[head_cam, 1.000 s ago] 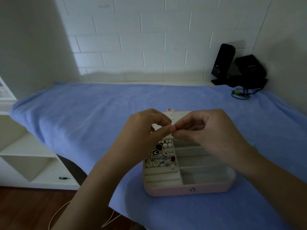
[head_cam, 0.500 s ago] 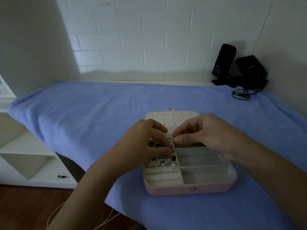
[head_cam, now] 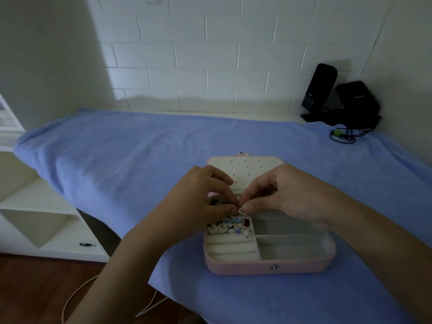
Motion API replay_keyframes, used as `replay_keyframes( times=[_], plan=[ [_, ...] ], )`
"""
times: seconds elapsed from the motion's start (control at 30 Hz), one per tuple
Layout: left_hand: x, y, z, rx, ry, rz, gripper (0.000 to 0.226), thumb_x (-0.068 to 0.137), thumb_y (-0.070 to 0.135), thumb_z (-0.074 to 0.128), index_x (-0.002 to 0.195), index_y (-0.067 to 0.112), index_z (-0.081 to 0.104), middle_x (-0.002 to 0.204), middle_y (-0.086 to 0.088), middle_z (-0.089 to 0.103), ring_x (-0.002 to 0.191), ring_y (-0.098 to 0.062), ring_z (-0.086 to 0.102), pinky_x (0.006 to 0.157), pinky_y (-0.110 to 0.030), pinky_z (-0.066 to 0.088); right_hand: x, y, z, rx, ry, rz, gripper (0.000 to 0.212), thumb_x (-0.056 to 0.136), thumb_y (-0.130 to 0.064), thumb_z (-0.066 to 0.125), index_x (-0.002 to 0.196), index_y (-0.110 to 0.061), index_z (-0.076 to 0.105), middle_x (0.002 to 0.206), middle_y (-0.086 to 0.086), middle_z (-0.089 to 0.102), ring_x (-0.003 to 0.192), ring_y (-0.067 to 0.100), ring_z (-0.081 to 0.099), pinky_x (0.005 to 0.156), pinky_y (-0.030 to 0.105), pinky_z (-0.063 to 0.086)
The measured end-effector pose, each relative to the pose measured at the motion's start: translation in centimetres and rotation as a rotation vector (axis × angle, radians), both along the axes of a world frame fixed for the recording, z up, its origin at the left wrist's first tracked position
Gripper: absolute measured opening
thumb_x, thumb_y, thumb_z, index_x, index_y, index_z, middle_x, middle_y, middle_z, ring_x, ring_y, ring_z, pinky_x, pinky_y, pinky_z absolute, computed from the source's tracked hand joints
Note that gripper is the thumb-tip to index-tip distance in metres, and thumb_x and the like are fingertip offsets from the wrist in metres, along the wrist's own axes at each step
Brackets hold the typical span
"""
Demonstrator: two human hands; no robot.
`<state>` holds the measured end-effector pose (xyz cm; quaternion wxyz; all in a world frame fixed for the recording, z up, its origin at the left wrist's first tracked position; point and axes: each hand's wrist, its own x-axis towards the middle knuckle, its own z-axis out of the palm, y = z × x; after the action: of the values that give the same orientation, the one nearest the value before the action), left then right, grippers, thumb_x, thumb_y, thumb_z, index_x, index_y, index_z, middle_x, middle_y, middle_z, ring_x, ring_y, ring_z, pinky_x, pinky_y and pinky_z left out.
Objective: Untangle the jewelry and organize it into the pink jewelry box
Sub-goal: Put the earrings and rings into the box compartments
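The pink jewelry box (head_cam: 268, 267) lies open on the blue towel, its cream lid (head_cam: 245, 169) with small holes tipped back. A tangle of earrings and small jewelry (head_cam: 230, 228) fills the box's left compartments. My left hand (head_cam: 198, 199) and my right hand (head_cam: 287, 195) meet just above that pile. Both pinch one small pale piece of jewelry (head_cam: 240, 210) between thumb and fingertips. The piece is mostly hidden by my fingers. The right-hand compartments (head_cam: 292, 244) hold nothing.
A blue towel (head_cam: 140, 160) covers the table, which ends near the box's front. Black stands and a coiled cable (head_cam: 343, 136) sit at the back right by the brick wall. White shelves (head_cam: 42, 206) stand at the left, with a wooden floor below.
Both hands have dropped from above the lid to just over the jewelry pile in the box's left side, still pinching together.
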<state>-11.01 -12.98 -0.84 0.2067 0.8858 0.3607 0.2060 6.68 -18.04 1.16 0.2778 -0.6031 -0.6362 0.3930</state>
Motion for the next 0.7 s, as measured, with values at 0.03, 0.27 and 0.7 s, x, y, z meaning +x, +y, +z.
replay_keyframes(
  times=[0.03,0.27,0.7],
  plan=[
    [-0.02,-0.05,-0.07,-0.002,-0.008,0.000,0.024,0.076,0.030,0.074,0.068,0.047,0.059,0.103,0.028,0.049,0.102,0.001,0.040,0.078,0.001,0.026,-0.07,-0.01,0.02,-0.003,-0.013,0.013,0.006,0.073,-0.015,0.078,0.075,-0.021,0.076,0.069,-0.008,0.071,0.064,-0.007,0.060,0.060,0.003,0.041],
    [-0.11,-0.12,-0.29,-0.031,-0.065,-0.001,0.028,0.076,0.026,0.074,0.068,0.048,0.060,0.102,0.030,0.049,0.103,0.002,0.043,0.078,0.001,0.028,-0.26,-0.02,-0.15,-0.005,-0.121,0.004,0.005,0.074,-0.021,0.078,0.071,-0.025,0.076,0.047,-0.012,0.045,0.047,0.001,0.038,0.045,0.008,0.030],
    [-0.22,-0.13,-0.56,-0.047,-0.094,0.007,0.025,0.076,0.027,0.074,0.069,0.047,0.060,0.101,0.028,0.051,0.103,0.002,0.044,0.079,-0.002,0.030,-0.32,0.15,-0.39,0.089,-0.239,0.012,0.010,0.076,-0.032,0.075,0.067,-0.030,0.072,0.047,-0.012,0.050,0.047,-0.001,0.043,0.047,0.011,0.033]
  ],
)
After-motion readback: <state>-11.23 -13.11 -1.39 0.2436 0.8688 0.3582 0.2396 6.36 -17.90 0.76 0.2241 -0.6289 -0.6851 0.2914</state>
